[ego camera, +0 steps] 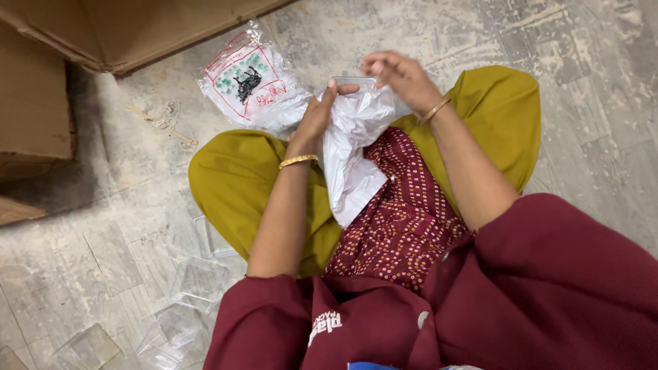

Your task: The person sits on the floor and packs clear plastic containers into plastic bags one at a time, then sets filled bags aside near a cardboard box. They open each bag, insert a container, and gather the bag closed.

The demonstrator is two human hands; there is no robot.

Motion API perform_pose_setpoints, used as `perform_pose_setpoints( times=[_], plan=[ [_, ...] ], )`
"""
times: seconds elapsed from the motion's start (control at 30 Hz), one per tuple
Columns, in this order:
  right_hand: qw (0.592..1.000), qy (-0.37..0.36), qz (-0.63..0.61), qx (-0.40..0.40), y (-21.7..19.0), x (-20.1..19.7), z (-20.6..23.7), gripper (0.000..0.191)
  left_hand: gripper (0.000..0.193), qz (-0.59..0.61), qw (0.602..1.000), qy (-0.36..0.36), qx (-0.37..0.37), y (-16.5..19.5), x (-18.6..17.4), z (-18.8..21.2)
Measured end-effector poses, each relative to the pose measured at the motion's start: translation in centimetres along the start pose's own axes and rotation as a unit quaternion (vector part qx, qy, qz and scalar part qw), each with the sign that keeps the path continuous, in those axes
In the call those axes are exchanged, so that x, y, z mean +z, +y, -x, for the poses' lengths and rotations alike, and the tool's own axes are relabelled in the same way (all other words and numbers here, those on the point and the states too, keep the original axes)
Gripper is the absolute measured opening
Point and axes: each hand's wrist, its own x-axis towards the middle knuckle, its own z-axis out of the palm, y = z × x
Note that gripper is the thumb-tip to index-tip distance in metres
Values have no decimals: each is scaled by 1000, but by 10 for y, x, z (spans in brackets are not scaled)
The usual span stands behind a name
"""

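1. A small packing workroom or storeroom is indicated, not a living space; work is done seated on the floor.
2. Bare, scuffed stone-tile floor (425,41) is seen, dusty and paint-streaked.
3. Large brown cardboard cartons (116,27) are stacked at the upper left edge.
4. A sealed printed plastic packet (250,82) of small goods is laid on the floor near the cartons.
5. Several clear plastic containers (195,281) are scattered at the lower left.
6. A scrap of twine (161,123) is left on the tiles.
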Motion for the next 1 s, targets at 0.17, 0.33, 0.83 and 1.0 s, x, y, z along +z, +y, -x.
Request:
perform_pose_setpoints(
  times=[0.17, 0.33, 0.83, 1.0],
  plan=[
    [997, -46, 58, 1, -1, 19, 14, 28, 60, 11, 999, 14, -32, 7, 6, 7],
    [996, 16, -14, 85, 16, 18, 24, 16, 39, -82, 995, -19, 55, 1, 10, 6],
    [993, 39, 113, 14, 45, 27, 30, 20, 23, -88, 983, 36, 156, -22, 5, -12],
    [976, 77, 199, -31, 41, 33, 30, 25, 27, -114, 979, 68, 155, -26, 4, -16]
  ],
)
